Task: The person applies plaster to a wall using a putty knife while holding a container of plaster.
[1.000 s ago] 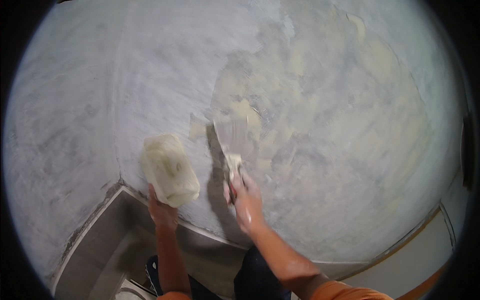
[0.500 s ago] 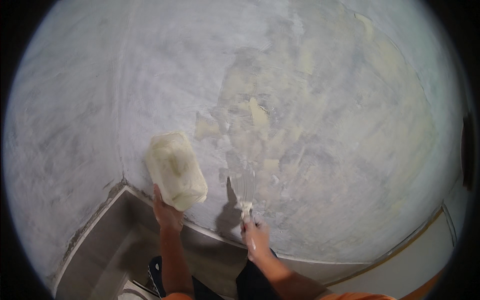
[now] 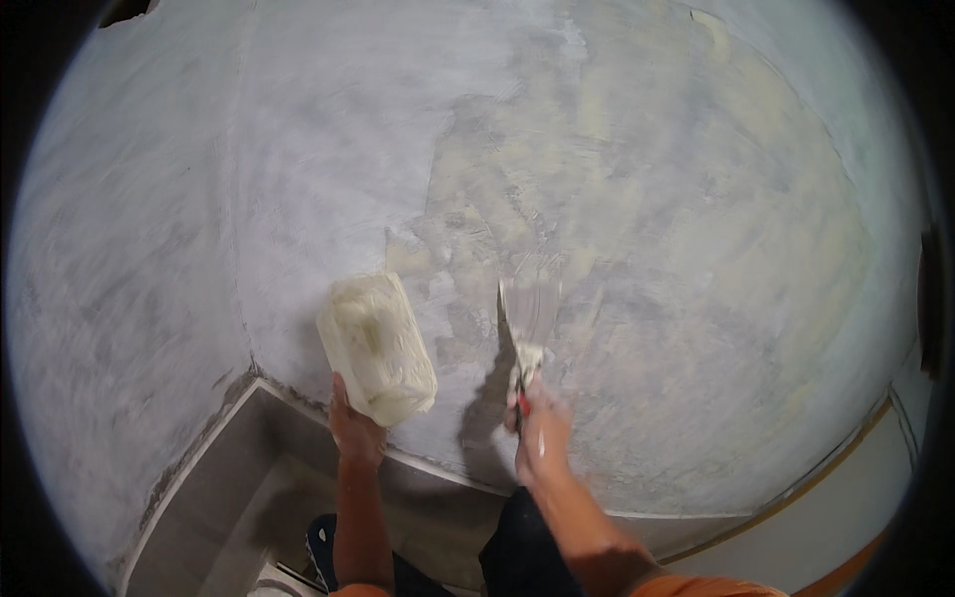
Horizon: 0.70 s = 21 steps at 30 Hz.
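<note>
My left hand [image 3: 358, 430] is closed on the near end of a rectangular, cream-coated tub [image 3: 376, 343], with pale putty smeared over it. In my right hand [image 3: 543, 428] is a putty knife [image 3: 531, 318]; my fingers wrap its handle, which shows a bit of red, and the wide blade is streaked with putty. The blade lies at the wall [image 3: 676, 328], on the patchy area of pale yellow and grey filler, right of the tub. A dark shadow falls on the wall left of the knife.
A wall corner [image 3: 237, 249] runs up the left side. Along the foot of the wall goes a grey skirting [image 3: 288, 428] with a light top edge. At the lower right is a white panel [image 3: 796, 527] with brown edging. My dark-clad legs and a shoe [image 3: 320, 547] are below.
The putty knife has moved up and to the right along the wall, and yellowish putty there is now spread thinner. In the picture, the tub sits slightly further right.
</note>
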Available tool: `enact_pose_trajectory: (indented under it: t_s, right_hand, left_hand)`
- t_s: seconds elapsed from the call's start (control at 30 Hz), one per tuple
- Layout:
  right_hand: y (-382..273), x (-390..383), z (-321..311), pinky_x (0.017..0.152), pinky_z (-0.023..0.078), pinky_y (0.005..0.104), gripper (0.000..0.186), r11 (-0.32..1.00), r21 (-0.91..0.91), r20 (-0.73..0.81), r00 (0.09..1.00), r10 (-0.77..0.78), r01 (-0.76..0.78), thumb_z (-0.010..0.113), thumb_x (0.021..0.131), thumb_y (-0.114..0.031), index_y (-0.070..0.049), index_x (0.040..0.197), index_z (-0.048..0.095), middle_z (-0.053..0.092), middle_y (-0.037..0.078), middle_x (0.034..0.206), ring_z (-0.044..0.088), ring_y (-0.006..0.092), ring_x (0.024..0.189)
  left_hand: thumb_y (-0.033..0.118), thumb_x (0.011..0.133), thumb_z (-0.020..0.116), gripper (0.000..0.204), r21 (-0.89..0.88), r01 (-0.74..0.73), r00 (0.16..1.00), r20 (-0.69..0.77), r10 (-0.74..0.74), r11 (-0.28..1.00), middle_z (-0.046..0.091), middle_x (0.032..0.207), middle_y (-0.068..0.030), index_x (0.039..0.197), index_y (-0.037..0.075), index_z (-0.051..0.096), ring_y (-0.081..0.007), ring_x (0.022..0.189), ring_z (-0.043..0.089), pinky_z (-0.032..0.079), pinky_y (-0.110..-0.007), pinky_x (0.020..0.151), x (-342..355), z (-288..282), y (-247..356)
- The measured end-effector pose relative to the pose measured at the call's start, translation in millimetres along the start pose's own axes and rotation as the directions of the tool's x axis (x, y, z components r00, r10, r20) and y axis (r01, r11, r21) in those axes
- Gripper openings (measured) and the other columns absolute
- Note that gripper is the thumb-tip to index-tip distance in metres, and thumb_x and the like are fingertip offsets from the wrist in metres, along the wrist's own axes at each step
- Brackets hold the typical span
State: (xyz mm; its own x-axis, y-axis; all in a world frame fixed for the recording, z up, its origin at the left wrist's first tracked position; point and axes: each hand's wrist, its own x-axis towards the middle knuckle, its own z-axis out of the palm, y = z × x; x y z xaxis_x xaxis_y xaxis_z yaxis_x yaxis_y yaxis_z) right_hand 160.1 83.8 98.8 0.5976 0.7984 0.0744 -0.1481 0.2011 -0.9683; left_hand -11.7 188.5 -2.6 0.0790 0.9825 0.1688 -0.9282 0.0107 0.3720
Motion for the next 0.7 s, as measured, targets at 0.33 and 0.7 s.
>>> enact_pose_trajectory:
  t_s: [0.33,0.7]
  right_hand:
    - [-42.3,11.3,16.7,0.048,0.036,0.0222,0.028,0.994,-0.098,0.145,0.989,-0.037,0.052,0.055,0.104,-0.031,-0.010,0.086,0.062,0.054,-0.002,0.071,0.048,0.0059,0.056]
    - [1.1,8.8,-8.3,0.050,0.034,0.0250,0.025,0.984,-0.147,0.032,0.994,0.106,-0.100,0.063,0.100,-0.030,-0.008,0.088,0.064,0.056,0.000,0.071,0.047,0.0090,0.056]
  left_hand:
    - [0.045,0.106,0.042,0.060,-0.105,-0.045,0.985,-0.172,0.026,0.993,0.049,0.144,-0.0135,0.150,0.004,0.039,-0.0301,0.128,0.054,0.049,-0.047,0.103,-5.0,10.8,17.4]
    - [0.044,0.107,0.040,0.057,-0.067,-0.019,0.999,-0.043,0.016,0.998,0.054,0.140,-0.0129,0.148,0.004,0.042,-0.0290,0.123,0.057,0.051,-0.047,0.100,2.1,-5.2,-0.7]
